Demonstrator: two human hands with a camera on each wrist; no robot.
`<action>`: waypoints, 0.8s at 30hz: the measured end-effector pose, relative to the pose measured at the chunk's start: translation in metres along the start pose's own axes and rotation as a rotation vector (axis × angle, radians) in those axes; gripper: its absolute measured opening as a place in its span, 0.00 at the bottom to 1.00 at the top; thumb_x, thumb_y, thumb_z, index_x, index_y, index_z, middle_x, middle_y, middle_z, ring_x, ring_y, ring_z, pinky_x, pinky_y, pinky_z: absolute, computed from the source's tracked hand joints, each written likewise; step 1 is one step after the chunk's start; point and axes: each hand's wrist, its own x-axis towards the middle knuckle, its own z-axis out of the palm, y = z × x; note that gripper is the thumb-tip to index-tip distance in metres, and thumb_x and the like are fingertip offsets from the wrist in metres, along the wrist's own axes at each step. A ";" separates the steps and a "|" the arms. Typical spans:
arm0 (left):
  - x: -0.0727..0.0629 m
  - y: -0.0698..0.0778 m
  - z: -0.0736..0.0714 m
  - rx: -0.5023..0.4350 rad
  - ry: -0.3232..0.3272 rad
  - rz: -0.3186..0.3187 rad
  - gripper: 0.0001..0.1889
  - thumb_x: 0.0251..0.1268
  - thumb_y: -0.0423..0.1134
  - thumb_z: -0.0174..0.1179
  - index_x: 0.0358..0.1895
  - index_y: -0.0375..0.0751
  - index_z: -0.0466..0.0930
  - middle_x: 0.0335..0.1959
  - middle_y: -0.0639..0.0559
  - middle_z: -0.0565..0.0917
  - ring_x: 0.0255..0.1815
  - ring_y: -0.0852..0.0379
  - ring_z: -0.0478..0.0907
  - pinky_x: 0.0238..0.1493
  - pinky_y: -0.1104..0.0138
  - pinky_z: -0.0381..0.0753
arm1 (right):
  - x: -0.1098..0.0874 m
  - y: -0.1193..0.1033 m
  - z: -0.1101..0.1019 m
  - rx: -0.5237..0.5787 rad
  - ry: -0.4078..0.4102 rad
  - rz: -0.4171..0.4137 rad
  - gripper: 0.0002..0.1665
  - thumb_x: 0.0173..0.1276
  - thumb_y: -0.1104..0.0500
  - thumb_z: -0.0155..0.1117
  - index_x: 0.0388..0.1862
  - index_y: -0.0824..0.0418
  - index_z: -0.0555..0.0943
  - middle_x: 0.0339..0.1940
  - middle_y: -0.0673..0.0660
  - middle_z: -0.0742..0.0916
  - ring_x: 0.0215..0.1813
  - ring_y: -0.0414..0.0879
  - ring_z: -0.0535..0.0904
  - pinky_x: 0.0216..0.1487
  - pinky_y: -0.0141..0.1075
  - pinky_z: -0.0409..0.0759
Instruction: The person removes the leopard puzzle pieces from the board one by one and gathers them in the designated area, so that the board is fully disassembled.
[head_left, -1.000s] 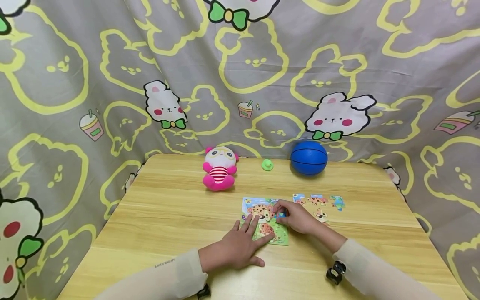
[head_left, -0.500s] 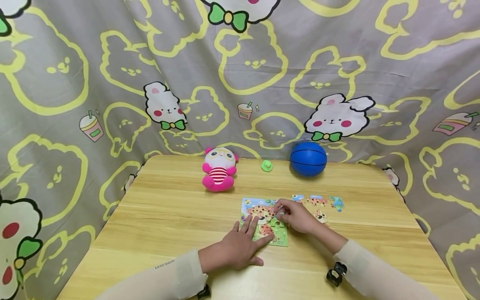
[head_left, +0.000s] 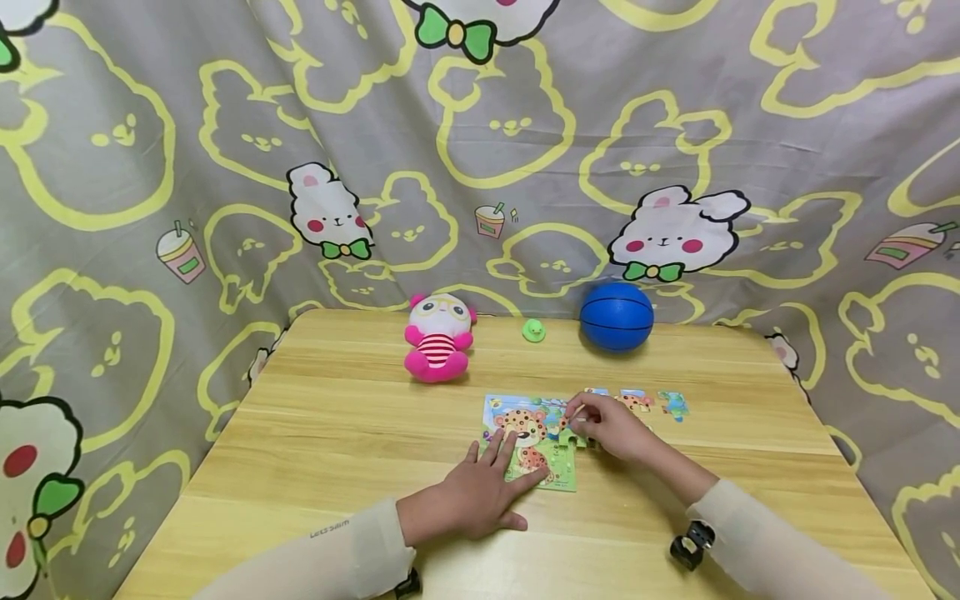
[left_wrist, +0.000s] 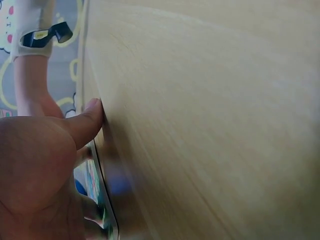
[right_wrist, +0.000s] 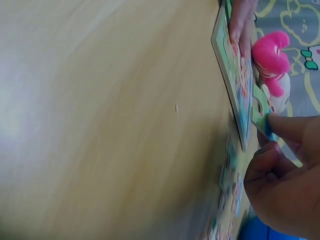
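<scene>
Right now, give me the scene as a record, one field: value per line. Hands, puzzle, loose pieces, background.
left_hand: left hand, fingers spread on the puzzle
right_hand: right hand, pinching a green-edged piece
puzzle: flat, spotted animal picture
loose_pieces: loose pieces right of puzzle, some hidden by right hand
far_side: pink plush, green toy, blue ball
surface: wooden table
backdrop: patterned curtain

Right hand (head_left: pixel 617 428) pinches (left hand (head_left: pixel 486 490) lies splayed).
</scene>
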 end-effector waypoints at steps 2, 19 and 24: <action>0.000 0.000 0.000 -0.001 0.001 0.001 0.40 0.70 0.75 0.43 0.83 0.78 0.41 0.84 0.32 0.47 0.84 0.35 0.42 0.75 0.41 0.63 | -0.002 0.002 -0.005 0.002 0.003 -0.002 0.05 0.76 0.65 0.63 0.47 0.58 0.82 0.35 0.56 0.86 0.32 0.49 0.77 0.30 0.35 0.75; 0.000 0.000 0.001 -0.012 -0.012 -0.006 0.41 0.70 0.75 0.44 0.82 0.79 0.40 0.84 0.33 0.46 0.85 0.36 0.41 0.76 0.41 0.61 | -0.030 0.025 -0.046 0.024 0.050 0.024 0.08 0.75 0.64 0.64 0.50 0.64 0.81 0.34 0.60 0.84 0.28 0.46 0.74 0.28 0.35 0.73; 0.000 -0.001 0.000 -0.012 -0.010 -0.004 0.41 0.70 0.75 0.43 0.82 0.80 0.40 0.84 0.33 0.46 0.85 0.35 0.41 0.75 0.41 0.62 | -0.038 0.032 -0.058 0.016 0.057 0.035 0.09 0.76 0.64 0.64 0.52 0.65 0.80 0.36 0.59 0.86 0.34 0.48 0.77 0.31 0.35 0.75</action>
